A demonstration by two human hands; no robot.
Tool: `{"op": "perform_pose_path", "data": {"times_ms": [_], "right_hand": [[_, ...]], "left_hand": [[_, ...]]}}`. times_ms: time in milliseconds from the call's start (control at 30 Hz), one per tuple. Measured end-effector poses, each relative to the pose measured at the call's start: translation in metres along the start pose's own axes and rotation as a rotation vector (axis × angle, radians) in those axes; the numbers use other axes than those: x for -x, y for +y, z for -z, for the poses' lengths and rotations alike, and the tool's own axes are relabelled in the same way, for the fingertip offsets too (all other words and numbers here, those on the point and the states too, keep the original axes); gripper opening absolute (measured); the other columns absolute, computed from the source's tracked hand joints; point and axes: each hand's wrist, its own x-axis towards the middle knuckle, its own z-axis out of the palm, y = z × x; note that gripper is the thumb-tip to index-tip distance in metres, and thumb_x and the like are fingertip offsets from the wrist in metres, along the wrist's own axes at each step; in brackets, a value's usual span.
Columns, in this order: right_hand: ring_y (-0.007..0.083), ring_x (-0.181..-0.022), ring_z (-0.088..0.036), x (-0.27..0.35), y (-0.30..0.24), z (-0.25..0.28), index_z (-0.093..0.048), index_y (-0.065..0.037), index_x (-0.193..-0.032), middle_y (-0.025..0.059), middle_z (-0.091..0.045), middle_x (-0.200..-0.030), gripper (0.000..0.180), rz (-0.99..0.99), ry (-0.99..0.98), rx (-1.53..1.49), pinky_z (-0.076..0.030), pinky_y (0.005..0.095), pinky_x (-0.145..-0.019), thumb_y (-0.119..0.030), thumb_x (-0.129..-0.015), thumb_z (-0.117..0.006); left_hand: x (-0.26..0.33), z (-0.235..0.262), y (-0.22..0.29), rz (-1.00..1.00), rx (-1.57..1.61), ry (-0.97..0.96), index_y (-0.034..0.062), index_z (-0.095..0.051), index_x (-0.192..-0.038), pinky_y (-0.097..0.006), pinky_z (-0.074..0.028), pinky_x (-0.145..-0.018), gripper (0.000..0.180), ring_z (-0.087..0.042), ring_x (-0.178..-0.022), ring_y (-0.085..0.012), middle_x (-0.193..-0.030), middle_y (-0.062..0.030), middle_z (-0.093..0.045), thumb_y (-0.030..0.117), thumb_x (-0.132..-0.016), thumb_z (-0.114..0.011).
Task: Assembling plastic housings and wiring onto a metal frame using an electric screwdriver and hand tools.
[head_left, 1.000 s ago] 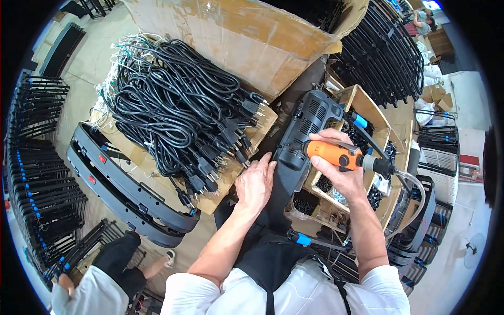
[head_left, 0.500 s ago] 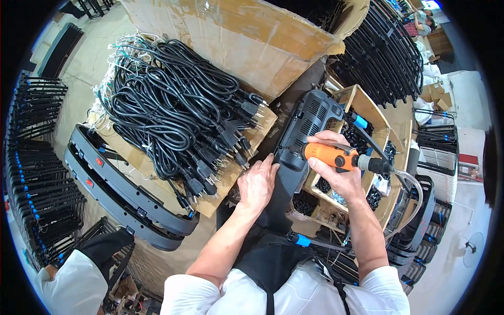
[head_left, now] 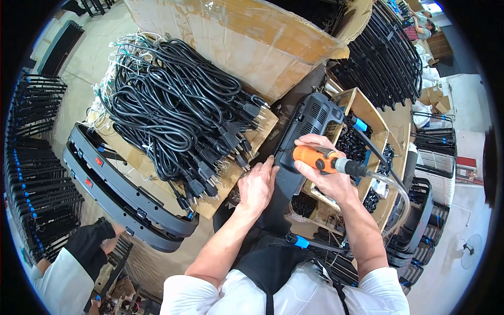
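So the dark plastic housing (head_left: 315, 116) is sitting just ahead of both hands, its long side slanting away and a bit to the right, with the right hand (head_left: 332, 178) being the nearer one. That hand is wrapping around an orange power driver (head_left: 311, 157), which is trailing its hose (head_left: 403, 205) off to the right; the tip's hidden, so I can't tell if it's touching. The left hand (head_left: 257, 185) is resting its fingertips by the edge of the black panel (head_left: 281, 197) below the housing, and I can't tell if it's pinching anything. A pile of black cords (head_left: 168, 100) is lying on a tan surface (head_left: 212, 207) ahead and left of the left hand, a wooden bin (head_left: 379, 114) of small parts is sitting beyond the right hand, and another person (head_left: 63, 278) is standing well off to the left, near the racks of frames (head_left: 44, 178).
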Motion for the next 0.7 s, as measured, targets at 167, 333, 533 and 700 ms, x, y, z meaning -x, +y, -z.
{"op": "perform_pose_path", "data": {"times_ms": [167,333,533,700], "right_hand": [[0.0192,-0.114,-0.070,-0.006,-0.004,-0.006,-0.068,-0.005,-0.123,0.0114,-0.072,-0.127,0.041,-0.013,-0.045,0.065,-0.055,0.0355,-0.103,-0.004,-0.085,-0.083],[0.0195,-0.113,-0.071,-0.008,0.005,-0.006,-0.070,-0.005,-0.119,0.0128,-0.074,-0.127,0.036,0.000,-0.065,0.004,-0.057,0.0358,-0.101,-0.003,-0.085,-0.082],[0.0193,-0.113,-0.070,-0.004,0.009,-0.006,-0.070,-0.005,-0.119,0.0114,-0.073,-0.127,0.037,0.080,-0.078,0.055,-0.056,0.0358,-0.102,-0.003,-0.085,-0.083],[0.0147,-0.106,-0.071,-0.004,0.020,-0.010,-0.070,-0.006,-0.120,0.0055,-0.075,-0.115,0.036,0.086,-0.058,0.021,-0.056,0.0316,-0.097,-0.009,-0.086,-0.083]], "left_hand": [[-0.001,-0.001,0.001,0.006,0.003,0.029,0.0089,-0.075,-0.123,-0.046,-0.058,-0.070,0.032,-0.072,-0.078,-0.0335,-0.085,-0.0128,-0.071,0.026,-0.096,-0.074],[0.002,-0.003,-0.003,0.007,0.039,0.057,0.0080,-0.075,-0.123,-0.046,-0.058,-0.071,0.031,-0.072,-0.079,-0.0339,-0.088,-0.0137,-0.073,0.025,-0.097,-0.074],[0.006,-0.003,-0.003,0.024,0.078,0.042,0.0069,-0.073,-0.125,-0.046,-0.059,-0.074,0.033,-0.073,-0.085,-0.0359,-0.097,-0.0159,-0.075,0.026,-0.099,-0.071],[0.008,-0.002,0.001,0.044,0.060,0.009,0.0067,-0.070,-0.128,-0.049,-0.060,-0.080,0.035,-0.074,-0.095,-0.0370,-0.108,-0.0172,-0.076,0.029,-0.101,-0.069]]}}
